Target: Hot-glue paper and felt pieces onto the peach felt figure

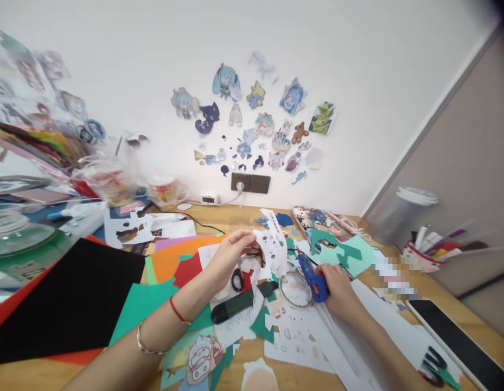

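Note:
My left hand pinches the edge of a white paper sheet printed with small pictures, holding it up over the middle of the desk. In my right hand is a blue glue gun, its narrow tip toward the sheet. Some of its body is hidden by my fingers. Between the hands lies a round clear ring, like a tape roll. A dark green tool with a black end rests below my left hand. Beside it shows a black loop, like a scissor handle.
Cut scraps and a drawn sheet cover the near desk. Black paper and coloured sheets lie left, near a green jar. A phone, a pen cup and a lidded clear container stand or lie right.

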`<state>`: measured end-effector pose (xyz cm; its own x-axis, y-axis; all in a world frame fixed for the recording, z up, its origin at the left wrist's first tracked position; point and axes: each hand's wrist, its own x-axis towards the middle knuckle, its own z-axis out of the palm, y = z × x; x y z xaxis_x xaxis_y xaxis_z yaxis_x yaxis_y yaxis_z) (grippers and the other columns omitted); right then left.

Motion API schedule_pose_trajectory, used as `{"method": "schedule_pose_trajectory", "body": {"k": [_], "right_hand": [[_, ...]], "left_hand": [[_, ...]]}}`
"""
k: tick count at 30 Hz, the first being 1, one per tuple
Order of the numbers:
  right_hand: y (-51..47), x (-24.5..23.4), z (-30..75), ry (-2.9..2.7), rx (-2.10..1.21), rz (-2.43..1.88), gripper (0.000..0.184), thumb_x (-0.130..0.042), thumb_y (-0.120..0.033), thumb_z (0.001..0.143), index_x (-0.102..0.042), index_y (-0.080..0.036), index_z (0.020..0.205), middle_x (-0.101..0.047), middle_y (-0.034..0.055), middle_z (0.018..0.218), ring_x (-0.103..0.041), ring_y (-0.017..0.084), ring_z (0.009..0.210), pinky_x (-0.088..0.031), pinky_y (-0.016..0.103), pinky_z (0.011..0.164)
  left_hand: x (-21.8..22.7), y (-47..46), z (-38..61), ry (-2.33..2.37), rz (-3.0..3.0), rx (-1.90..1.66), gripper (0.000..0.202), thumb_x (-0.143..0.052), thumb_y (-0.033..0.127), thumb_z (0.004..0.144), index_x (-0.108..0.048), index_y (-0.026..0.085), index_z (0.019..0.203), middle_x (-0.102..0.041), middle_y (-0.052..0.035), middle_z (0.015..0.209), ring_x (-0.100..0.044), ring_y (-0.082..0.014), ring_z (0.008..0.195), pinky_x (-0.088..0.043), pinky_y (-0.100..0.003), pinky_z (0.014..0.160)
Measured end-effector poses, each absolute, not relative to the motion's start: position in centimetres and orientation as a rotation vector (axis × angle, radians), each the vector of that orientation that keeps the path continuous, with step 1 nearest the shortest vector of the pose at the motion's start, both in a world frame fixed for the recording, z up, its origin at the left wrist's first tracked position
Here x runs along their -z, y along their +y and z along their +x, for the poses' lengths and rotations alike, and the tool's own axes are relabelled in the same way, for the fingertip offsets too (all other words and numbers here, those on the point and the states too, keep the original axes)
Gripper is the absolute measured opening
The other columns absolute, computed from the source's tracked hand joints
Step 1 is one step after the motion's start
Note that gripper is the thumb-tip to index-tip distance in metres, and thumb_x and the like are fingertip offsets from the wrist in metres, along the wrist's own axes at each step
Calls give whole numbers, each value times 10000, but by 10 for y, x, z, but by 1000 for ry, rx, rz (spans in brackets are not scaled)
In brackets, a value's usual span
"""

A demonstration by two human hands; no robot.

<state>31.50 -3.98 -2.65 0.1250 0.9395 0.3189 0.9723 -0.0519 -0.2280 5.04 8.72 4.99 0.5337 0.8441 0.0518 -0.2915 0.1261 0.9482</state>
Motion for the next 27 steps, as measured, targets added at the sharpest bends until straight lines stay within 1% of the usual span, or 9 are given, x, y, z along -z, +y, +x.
{"method": "schedule_pose_trajectory", "body": {"k": [4, 8, 12, 15, 17, 19, 21, 23, 27], "right_hand": [[-37, 25, 308, -1914, 61, -2060, 151, -463, -141, 724, -552, -181, 839, -577, 101, 879, -466, 257, 841, -331, 367, 747], [-34, 17, 311, -1906, -61, -2084, 282, -459, -54, 622, -582, -182, 841, -585, 110, 898, -469, 277, 868, -335, 408, 774], [-28, -19, 306, -1817, -234, -2024, 409, -446, -31, 575, -592, -190, 922, -572, 117, 1019, -452, 305, 1041, -319, 485, 887], [-21, -62, 277, -1785, -474, -1838, 488, -492, -125, 683, -517, -233, 1159, -528, 81, 1215, -435, 255, 1164, -326, 440, 980], [-14, -88, 247, -1765, -668, -1691, 492, -556, -274, 748, -483, -252, 1234, -576, 64, 1189, -506, 230, 1120, -388, 398, 956], [-5, -103, 218, -1709, -803, -1544, 469, -578, -388, 766, -523, -226, 1202, -601, 76, 1164, -547, 220, 1086, -421, 374, 935], [3, -110, 195, -1608, -877, -1425, 404, -507, -451, 819, -561, -205, 1135, -624, 77, 1128, -565, 210, 1073, -426, 371, 932], [11, -110, 182, -1507, -926, -1334, 388, -471, -471, 843, -573, -188, 1087, -639, 81, 1100, -579, 207, 1053, -426, 375, 929], [19, -108, 178, -1401, -1038, -1171, 416, -540, -465, 815, -564, -159, 1095, -662, 93, 1031, -616, 203, 966, -434, 380, 909]], "left_hand": [[-62, 91, 43, 536, 1132, -958, 151, -642, 303, 753, -618, 156, 775, -633, -11, 758, -578, -106, 720, -447, -220, 722], [-69, 93, 38, 522, 1091, -999, 164, -661, 301, 742, -621, 150, 791, -652, -23, 762, -599, -104, 714, -471, -215, 718], [-79, 88, 35, 559, 1057, -1024, 189, -684, 294, 719, -612, 131, 783, -662, -36, 715, -618, -108, 674, -492, -206, 677], [-87, 81, 33, 607, 1035, -1063, 195, -689, 283, 710, -591, 121, 754, -643, -23, 646, -618, -102, 624, -491, -185, 611], [-93, 76, 31, 627, 1027, -1105, 200, -684, 283, 713, -582, 118, 763, -635, -15, 633, -619, -102, 615, -493, -179, 590], [-98, 72, 29, 631, 1032, -1142, 216, -678, 293, 717, -578, 117, 792, -641, -20, 648, -625, -112, 618, -495, -182, 569], [-102, 70, 26, 629, 1045, -1167, 228, -672, 299, 721, -572, 117, 815, -646, -25, 664, -626, -120, 617, -493, -185, 542], [-106, 69, 23, 633, 1059, -1185, 225, -660, 300, 731, -565, 117, 823, -645, -25, 672, -624, -120, 616, -489, -180, 520], [-111, 69, 19, 649, 1091, -1185, 235, -643, 307, 746, -546, 113, 834, -645, -38, 687, -633, -134, 629, -499, -190, 513]]}}
